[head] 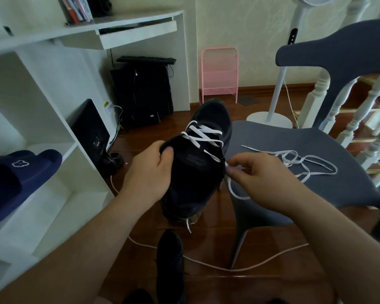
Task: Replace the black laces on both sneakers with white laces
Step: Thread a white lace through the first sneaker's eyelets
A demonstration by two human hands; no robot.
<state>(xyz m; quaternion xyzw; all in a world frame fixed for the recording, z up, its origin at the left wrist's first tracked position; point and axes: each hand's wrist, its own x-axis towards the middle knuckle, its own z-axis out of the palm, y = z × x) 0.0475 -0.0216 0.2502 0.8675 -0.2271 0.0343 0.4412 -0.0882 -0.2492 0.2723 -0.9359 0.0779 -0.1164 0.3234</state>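
Your left hand (150,172) has its grip closed on the sneaker (198,163), thumb hooked over the collar edge and fingers wrapped round the left side, holding it up in the air with the toe pointing away from you. White lace (203,137) already crosses the upper in several rows near the toe; the rows nearer you are not yet laced. Your right hand (259,174) sits just beside the sneaker's right edge, its grip pinching the lace between thumb and fingertips where the lace leaves the shoe. From there one loop of the lace hangs down below your right wrist. A loose tangle of white lace (303,163) lies on the seat of the grey chair (294,137) to your right; you cannot tell whether it is the same lace. A short white lace end dangles under the sneaker's heel.

The second sneaker (170,264) lies on the wooden floor (206,249) below the first, dark and mostly in shadow, so its lacing cannot be made out. A white cable (228,268) runs across the floor beside it. On the white shelf (53,163) to your left rests a navy slipper (15,178).
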